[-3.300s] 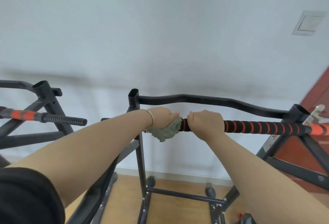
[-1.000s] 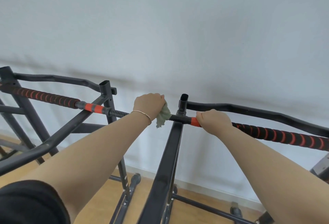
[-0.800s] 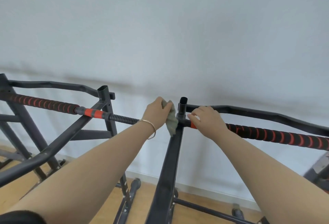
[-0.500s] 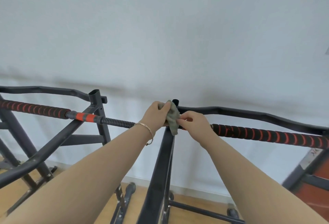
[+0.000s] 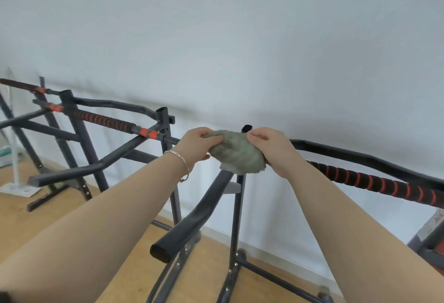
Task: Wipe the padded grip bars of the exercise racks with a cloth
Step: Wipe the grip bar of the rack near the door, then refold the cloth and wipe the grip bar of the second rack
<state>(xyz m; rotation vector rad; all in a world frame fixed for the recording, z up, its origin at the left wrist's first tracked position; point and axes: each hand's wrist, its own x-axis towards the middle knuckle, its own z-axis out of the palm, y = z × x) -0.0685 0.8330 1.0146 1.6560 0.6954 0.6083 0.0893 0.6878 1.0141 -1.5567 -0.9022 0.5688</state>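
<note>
The left hand (image 5: 195, 145) and right hand (image 5: 271, 148) each pinched an edge of the cloth (image 5: 236, 156), bunched between them, seemingly touching neither bar. One padded grip bar (image 5: 374, 183) ran off right of that grip, a second padded bar (image 5: 105, 120) left. Wiping, I'd judge, was unfinished.

Head-worn view, forward-down, close

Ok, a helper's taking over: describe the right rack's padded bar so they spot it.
Against the white wall, take the right-hand rack. Its padded bar runs right from the right hand gripping the cloth. Unlike the bare black bar above, it has red-striped foam.
</note>
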